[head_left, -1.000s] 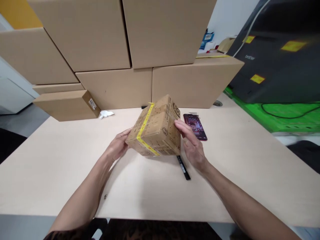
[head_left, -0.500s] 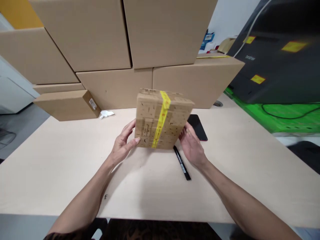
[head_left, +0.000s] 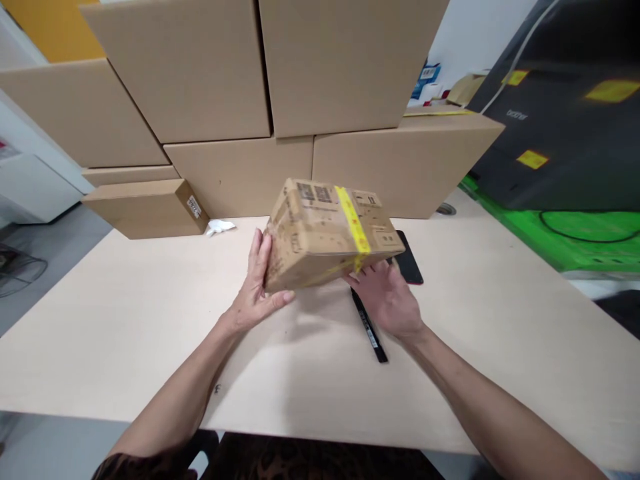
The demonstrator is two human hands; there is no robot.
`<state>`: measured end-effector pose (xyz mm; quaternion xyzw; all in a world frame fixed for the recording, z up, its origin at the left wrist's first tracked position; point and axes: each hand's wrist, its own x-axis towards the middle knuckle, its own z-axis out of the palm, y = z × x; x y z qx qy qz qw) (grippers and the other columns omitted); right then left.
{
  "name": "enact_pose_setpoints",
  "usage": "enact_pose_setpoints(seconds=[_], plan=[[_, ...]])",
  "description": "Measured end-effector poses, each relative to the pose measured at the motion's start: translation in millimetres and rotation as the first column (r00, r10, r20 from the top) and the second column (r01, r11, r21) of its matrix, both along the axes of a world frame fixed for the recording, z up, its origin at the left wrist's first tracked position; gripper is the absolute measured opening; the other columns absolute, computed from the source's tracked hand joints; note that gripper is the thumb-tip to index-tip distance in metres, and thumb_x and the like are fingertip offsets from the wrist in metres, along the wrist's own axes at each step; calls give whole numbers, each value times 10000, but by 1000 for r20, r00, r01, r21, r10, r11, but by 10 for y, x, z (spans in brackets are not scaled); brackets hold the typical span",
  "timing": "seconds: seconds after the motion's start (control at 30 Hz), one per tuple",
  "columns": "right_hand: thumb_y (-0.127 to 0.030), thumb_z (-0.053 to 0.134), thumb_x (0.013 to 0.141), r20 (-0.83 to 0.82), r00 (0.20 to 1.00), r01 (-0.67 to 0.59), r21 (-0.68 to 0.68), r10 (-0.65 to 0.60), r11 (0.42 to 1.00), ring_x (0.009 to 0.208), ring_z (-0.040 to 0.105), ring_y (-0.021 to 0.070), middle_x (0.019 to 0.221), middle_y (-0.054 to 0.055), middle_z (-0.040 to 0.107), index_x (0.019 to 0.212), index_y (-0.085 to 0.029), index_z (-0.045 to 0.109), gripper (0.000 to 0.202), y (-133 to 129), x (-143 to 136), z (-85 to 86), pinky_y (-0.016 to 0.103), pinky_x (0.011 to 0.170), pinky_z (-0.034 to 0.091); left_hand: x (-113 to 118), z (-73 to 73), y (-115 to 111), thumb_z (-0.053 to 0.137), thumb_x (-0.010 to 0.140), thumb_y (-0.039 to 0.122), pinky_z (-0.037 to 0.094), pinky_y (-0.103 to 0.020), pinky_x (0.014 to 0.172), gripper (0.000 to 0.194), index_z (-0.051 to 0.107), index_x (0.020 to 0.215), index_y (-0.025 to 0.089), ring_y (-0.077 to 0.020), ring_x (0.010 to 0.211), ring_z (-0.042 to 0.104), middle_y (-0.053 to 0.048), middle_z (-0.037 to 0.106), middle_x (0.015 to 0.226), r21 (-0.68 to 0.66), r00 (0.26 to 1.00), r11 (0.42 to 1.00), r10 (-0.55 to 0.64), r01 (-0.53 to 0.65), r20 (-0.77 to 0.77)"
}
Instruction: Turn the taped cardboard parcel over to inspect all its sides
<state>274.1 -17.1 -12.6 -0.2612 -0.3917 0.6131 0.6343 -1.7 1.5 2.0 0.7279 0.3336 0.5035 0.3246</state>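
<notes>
A small printed cardboard box (head_left: 325, 230) with a strip of yellow tape across it is held tilted above the table, its printed top turned towards me. My left hand (head_left: 255, 287) grips its left side, the fingers flat along the wall and the thumb by the lower front corner. Under the right part of the box lies my right hand (head_left: 390, 297), palm up, its fingertips partly hidden beneath the lower edge. A black marker pen (head_left: 369, 327) rests on the table beside my right hand. Behind that hand is a dark phone (head_left: 411, 260), partly covered.
Large plain cardboard boxes (head_left: 235, 177) are stacked along the back of the table (head_left: 150, 333). A flat carton (head_left: 135, 210) stands at the back left, with a crumpled white scrap (head_left: 220, 227) beside it. On the right is a dark machine (head_left: 565, 133) above a green surface.
The box has tipped, so its top now faces me more and its front face less. My right hand has turned palm up and slid from the side to underneath.
</notes>
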Motion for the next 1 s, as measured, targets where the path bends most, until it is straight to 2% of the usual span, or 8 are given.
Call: enact_pose_setpoints(seconds=[0.07, 0.13, 0.3, 0.4, 0.53, 0.67, 0.83, 1.0], plan=[[-785, 547, 944, -56, 998, -3, -60, -1, 998, 1362, 642, 297, 1309, -12, 789, 1126, -413, 772, 472, 12, 8, 25, 593, 1200, 490, -57, 3, 6, 804, 874, 615, 32, -684, 1363, 904, 402, 1666, 441, -440, 1711, -45, -24, 73, 1862, 148, 994, 987, -50, 65, -101], [-819, 471, 960, -79, 997, 14, -126, -24, 992, 1387, 623, 304, 1342, -1, 777, 1169, -412, 760, 541, 25, 19, 58, 610, 1174, 503, -93, -16, 23, 685, 957, 644, 49, -673, 1369, 868, 291, 1706, 455, -414, 1716, -24, -18, 51, 1863, 187, 986, 978, -67, 96, -153], [-799, 579, 924, -112, 991, 50, -200, -74, 978, 1363, 622, 299, 1362, -11, 762, 1186, -409, 740, 496, 35, 27, 95, 603, 1159, 518, -90, -116, 70, 772, 827, 759, 96, -726, 1349, 1248, -11, 1741, 433, -479, 1696, -20, -99, -48, 1849, 149, 970, 988, -9, 47, -243], [-805, 575, 922, -78, 996, 29, -197, -45, 980, 1329, 640, 300, 1337, -10, 767, 1179, -416, 738, 494, 27, 35, 83, 604, 1161, 515, -56, -96, 44, 881, 748, 686, 231, -741, 1313, 1371, -14, 1747, 400, -504, 1664, 127, -156, 61, 1821, 230, 937, 973, 74, 7, -341], [-841, 465, 943, 6, 999, -46, -174, 48, 984, 1360, 632, 333, 1329, 29, 770, 1201, -401, 729, 574, 32, 62, 72, 640, 1151, 509, -98, 29, 17, 883, 765, 609, 328, -684, 1291, 1283, 94, 1748, 375, -448, 1583, 323, -147, 262, 1740, 365, 949, 927, 187, -86, -252], [-792, 469, 962, 60, 995, 93, -155, -85, 983, 1492, 545, 346, 1528, 35, 668, 1337, -396, 663, 579, 98, 132, 61, 656, 1205, 463, -203, 124, 59, 917, 693, 668, 375, -662, 1271, 1331, 137, 1738, 398, -440, 1550, 379, -121, 248, 1749, 396, 972, 910, 188, -118, -143], [-768, 429, 995, 290, 914, 301, -14, -285, 953, 1643, 370, 315, 1693, 17, 509, 1516, -408, 543, 643, 146, 221, 20, 624, 1347, 283, -139, 77, 47, 936, 669, 673, 399, -665, 1262, 1332, 167, 1726, 421, -464, 1600, 325, -108, 160, 1795, 348, 975, 931, 165, -105, -147], [-667, 459, 1046, 507, 795, 245, 231, -331, 942, 1683, 290, 277, 1737, -5, 449, 1625, -405, 431, 636, 68, 229, -56, 546, 1399, 184, 55, -63, -59, 965, 689, 570, 264, -722, 1316, 1487, -96, 1723, 440, -484, 1661, 213, -130, 98, 1826, 117, 994, 991, 78, -69, -82]])
